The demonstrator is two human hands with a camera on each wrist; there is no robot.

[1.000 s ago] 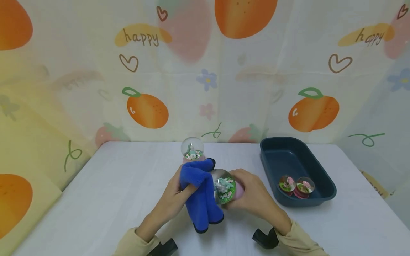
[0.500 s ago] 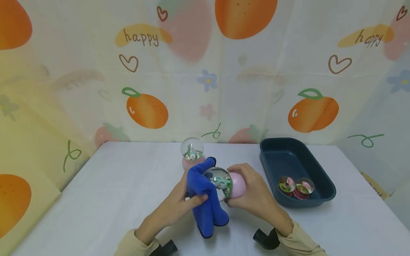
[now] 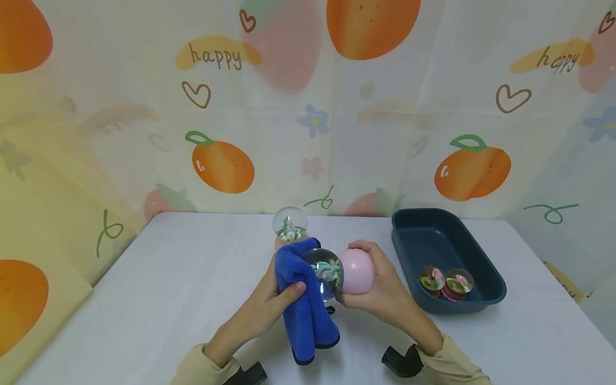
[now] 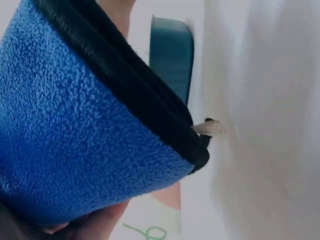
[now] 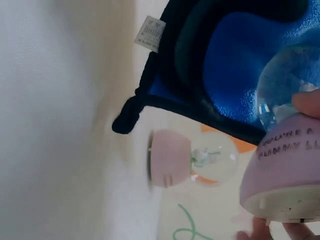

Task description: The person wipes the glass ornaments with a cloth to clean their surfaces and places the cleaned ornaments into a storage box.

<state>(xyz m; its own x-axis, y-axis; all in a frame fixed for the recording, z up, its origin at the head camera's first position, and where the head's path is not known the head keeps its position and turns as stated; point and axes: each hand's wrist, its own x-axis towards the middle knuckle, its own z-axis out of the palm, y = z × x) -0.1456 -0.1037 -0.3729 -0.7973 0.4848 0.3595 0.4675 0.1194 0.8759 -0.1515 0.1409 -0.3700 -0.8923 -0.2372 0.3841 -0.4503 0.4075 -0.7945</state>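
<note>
My left hand [image 3: 269, 302] grips a blue cloth [image 3: 308, 326] with black edging, thumb over its near side. The cloth lies against the clear dome of a snow globe [image 3: 327, 274]. By its rounded pink base [image 3: 358, 271], my right hand [image 3: 385, 289] holds this globe above the table, tipped sideways with the dome toward the left. Lettering shows on the base [image 5: 287, 155] in the right wrist view. In the left wrist view the cloth [image 4: 85, 120] fills much of the picture and hides the globe. A white tag [image 5: 151, 34] hangs from the cloth's edge.
Behind the hands a second snow globe [image 3: 290, 224] stands upright on the white table [image 3: 192, 267]. To the right sits a dark blue tray [image 3: 428, 230] with two small globes [image 3: 431, 279] at its near end. A patterned cloth backdrop [image 3: 313, 155] rises behind the table.
The right hand has turned the snow globe, so more of its pink base faces the camera. The cloth has shifted right, then slightly back left, against the dome.
</note>
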